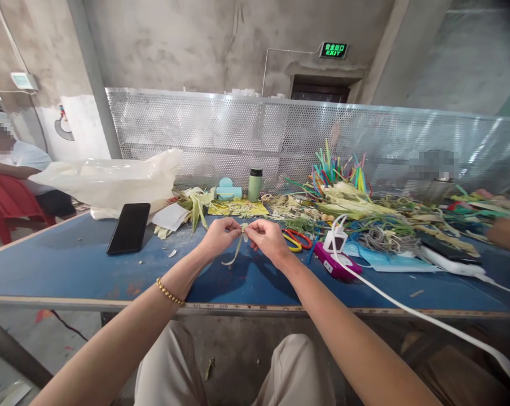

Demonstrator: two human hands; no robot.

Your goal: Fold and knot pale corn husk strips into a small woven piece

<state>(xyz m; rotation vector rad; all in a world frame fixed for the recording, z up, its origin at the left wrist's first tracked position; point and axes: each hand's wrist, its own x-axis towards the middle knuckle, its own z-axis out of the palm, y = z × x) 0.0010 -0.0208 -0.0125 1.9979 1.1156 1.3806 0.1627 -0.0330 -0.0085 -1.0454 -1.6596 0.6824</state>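
Both my hands meet over the middle of the blue table [81,270]. My left hand [219,235] pinches one side of a thin pale-green strip [238,251], which looks like corn husk. Fingertips of my right hand [267,237] close on the other side, almost touching the left ones. One end of the strip hangs below my fingers and curls toward the left. A small pale knot or bunch shows between my fingertips; its exact form is too small to tell. Scissors with red and yellow handles [299,239] lie just right of my right hand.
A black phone [128,228] and a white plastic bag [111,177] lie left. Behind my hands stand a green bottle [255,185] and husk scraps [286,208]. A purple power block [335,262] with a white cable sits right. A perforated metal screen [196,135] backs the table.
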